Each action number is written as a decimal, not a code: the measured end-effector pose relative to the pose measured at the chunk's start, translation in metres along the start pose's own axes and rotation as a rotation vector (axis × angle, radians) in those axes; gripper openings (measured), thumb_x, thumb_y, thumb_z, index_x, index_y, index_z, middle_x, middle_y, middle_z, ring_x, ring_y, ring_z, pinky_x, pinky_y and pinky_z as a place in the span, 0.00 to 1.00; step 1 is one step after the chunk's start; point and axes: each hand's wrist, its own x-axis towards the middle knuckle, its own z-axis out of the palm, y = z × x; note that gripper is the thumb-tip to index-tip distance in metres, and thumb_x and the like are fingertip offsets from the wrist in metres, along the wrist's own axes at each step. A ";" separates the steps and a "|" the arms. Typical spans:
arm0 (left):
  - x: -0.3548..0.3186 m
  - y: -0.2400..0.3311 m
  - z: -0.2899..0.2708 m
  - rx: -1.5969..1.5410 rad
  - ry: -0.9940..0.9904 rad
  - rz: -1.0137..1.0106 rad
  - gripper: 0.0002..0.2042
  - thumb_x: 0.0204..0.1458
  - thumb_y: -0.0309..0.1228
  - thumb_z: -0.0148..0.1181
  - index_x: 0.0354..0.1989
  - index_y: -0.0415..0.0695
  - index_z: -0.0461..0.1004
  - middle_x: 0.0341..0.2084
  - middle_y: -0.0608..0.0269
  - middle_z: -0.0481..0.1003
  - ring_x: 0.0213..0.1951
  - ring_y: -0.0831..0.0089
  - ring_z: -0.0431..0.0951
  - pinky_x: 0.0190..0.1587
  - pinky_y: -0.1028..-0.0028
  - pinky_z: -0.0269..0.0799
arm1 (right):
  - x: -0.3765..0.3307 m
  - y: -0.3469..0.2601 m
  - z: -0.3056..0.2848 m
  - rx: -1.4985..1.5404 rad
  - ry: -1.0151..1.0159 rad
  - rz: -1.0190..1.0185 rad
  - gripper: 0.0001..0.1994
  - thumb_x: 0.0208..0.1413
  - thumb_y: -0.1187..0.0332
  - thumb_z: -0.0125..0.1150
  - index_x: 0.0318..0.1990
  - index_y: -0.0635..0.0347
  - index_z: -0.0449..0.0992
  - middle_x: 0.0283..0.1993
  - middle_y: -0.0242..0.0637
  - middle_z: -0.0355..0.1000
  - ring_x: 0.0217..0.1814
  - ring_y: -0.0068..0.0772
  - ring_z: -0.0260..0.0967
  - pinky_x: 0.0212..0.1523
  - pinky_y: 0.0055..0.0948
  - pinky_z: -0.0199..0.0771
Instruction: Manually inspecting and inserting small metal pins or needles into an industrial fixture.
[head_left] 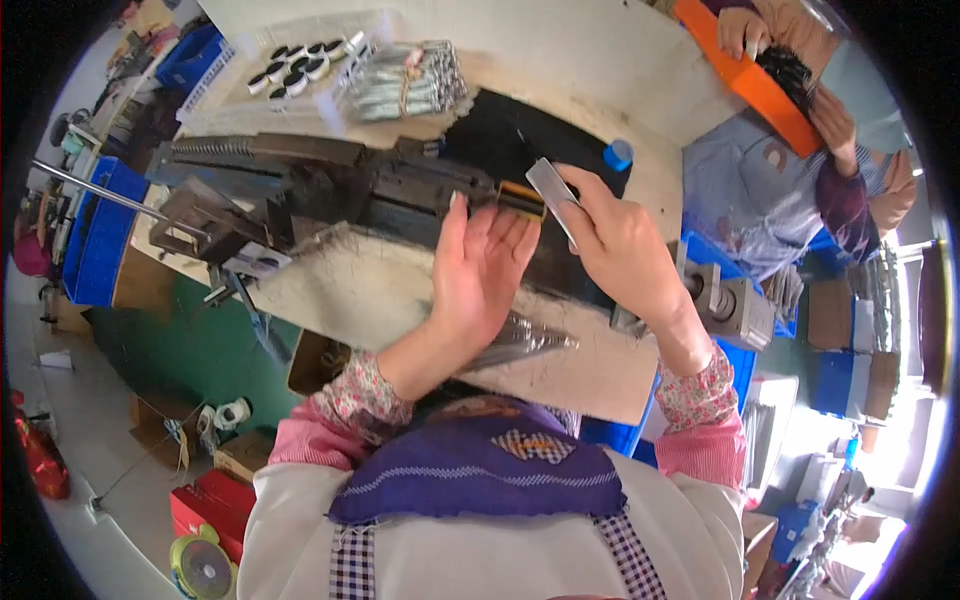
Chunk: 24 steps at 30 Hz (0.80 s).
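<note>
My right hand is closed on a flat, pale translucent bar, tilted, its top end sticking up past my thumb and forefinger. My left hand lies palm up with fingers stretched and thumb apart; I see nothing in it. Its fingertips reach the yellow-edged end piece of a long dark metal fixture, close beside the bar. Whether they touch that piece is hard to tell. Beneath my left wrist, partly hidden, lies a bundle of thin dark strands in clear plastic.
A clear plastic tray with black-and-white round pieces stands at the back left, beside a tied bundle of silvery strips. A blue cap is behind my right hand. At upper right another person holds an orange tray.
</note>
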 end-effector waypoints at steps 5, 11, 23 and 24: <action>0.009 0.002 0.005 0.041 0.020 0.065 0.26 0.61 0.51 0.42 0.45 0.35 0.65 0.47 0.51 0.68 0.56 0.60 0.66 0.66 0.64 0.54 | 0.010 -0.004 0.019 -0.470 -0.102 -0.164 0.24 0.47 0.74 0.52 0.55 0.71 0.67 0.23 0.52 0.73 0.25 0.51 0.74 0.27 0.43 0.74; -0.006 0.001 -0.004 0.010 0.026 0.038 0.23 0.60 0.52 0.44 0.39 0.39 0.66 0.40 0.54 0.70 0.51 0.63 0.68 0.60 0.66 0.59 | 0.001 -0.031 0.019 -0.624 -0.179 -0.157 0.26 0.45 0.73 0.53 0.54 0.75 0.67 0.22 0.51 0.73 0.24 0.49 0.75 0.26 0.44 0.74; -0.008 -0.025 -0.016 0.247 0.055 0.078 0.15 0.63 0.40 0.46 0.45 0.41 0.68 0.43 0.62 0.69 0.50 0.70 0.68 0.58 0.69 0.62 | -0.083 0.006 0.019 -0.285 -0.189 -0.129 0.16 0.47 0.76 0.53 0.45 0.69 0.63 0.37 0.56 0.71 0.35 0.56 0.75 0.30 0.44 0.76; -0.009 -0.031 -0.018 0.195 -0.015 0.086 0.12 0.61 0.38 0.50 0.45 0.44 0.68 0.43 0.66 0.70 0.50 0.72 0.68 0.57 0.71 0.61 | -0.100 0.011 0.025 -0.293 -0.264 -0.095 0.14 0.50 0.72 0.51 0.46 0.66 0.63 0.39 0.56 0.72 0.36 0.56 0.75 0.32 0.47 0.76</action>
